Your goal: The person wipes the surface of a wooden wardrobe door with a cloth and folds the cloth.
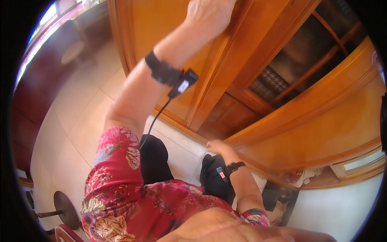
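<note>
My left arm stretches up across the wooden cabinet. My left hand is at the top edge of the view, against the cabinet's framing. Its fingers are cut off or hidden, so their pose does not show. Low down by my knee, my right hand is curled closed at the bottom corner of an orange-brown wooden panel. Whatever its fingers hold, if anything, is hidden. Each wrist wears a black strap with a small box; a cable runs from the left one.
Dark panes with wooden bars are set in the cabinet at the upper right. Pale tiles cover the floor. A round dark disc on a bar stands at the lower left. Cloth lies beneath the panel at right.
</note>
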Action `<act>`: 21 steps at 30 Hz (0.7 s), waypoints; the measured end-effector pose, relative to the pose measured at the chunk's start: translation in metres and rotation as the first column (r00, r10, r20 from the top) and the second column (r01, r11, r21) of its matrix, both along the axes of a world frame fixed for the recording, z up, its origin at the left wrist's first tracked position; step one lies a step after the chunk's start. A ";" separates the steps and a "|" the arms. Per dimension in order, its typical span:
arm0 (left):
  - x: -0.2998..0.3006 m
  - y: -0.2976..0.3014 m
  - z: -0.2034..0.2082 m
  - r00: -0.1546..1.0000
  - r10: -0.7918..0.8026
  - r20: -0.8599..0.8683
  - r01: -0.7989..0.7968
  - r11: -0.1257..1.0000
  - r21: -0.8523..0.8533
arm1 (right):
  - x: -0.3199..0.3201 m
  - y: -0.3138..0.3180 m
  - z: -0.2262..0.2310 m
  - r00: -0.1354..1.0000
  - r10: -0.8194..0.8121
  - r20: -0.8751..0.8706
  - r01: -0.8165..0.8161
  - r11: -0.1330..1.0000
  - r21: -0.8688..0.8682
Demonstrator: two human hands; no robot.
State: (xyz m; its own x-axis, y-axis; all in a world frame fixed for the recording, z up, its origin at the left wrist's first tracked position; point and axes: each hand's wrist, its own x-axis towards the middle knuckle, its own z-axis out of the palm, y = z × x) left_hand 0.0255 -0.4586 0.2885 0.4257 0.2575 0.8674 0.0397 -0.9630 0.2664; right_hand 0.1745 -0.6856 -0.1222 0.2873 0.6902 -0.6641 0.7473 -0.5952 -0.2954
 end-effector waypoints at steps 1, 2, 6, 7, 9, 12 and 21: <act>-0.002 -0.002 0.010 1.000 -0.007 -0.001 0.007 1.000 0.003 | 0.003 0.001 -0.012 0.999 0.029 0.017 -0.029 1.000 -0.005; 0.004 0.000 0.018 0.997 0.078 0.023 -0.079 0.996 0.048 | 0.006 0.000 -0.021 1.000 0.009 0.019 -0.009 1.000 0.000; 0.037 0.039 0.015 0.880 0.260 0.398 -0.377 0.892 0.249 | 0.019 0.005 -0.037 0.992 0.064 0.111 -0.064 0.998 -0.003; 0.045 0.049 0.014 0.880 0.263 0.396 -0.378 0.892 0.247 | 0.021 0.003 -0.034 0.993 0.042 0.114 -0.042 0.999 -0.001; 0.040 0.063 0.010 0.672 0.275 0.688 -0.658 0.648 0.384 | 0.013 0.008 -0.017 0.993 0.049 0.103 -0.049 0.999 -0.004; 0.024 0.044 -0.012 0.895 0.357 0.267 -0.429 0.854 0.293 | 0.006 0.004 0.010 0.995 0.008 0.095 -0.009 1.000 0.002; 0.044 0.052 -0.284 0.994 -0.025 -0.110 0.006 0.985 -0.170 | 0.013 -0.013 0.060 0.999 0.002 0.050 -0.004 1.000 0.022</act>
State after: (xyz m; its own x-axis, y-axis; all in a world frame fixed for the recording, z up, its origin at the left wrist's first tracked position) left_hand 0.0693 -0.4068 0.0048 0.5226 0.3887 0.7588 0.0637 -0.9053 0.4199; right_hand 0.1875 -0.6990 -0.0626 0.3174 0.7058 -0.6334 0.7631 -0.5866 -0.2712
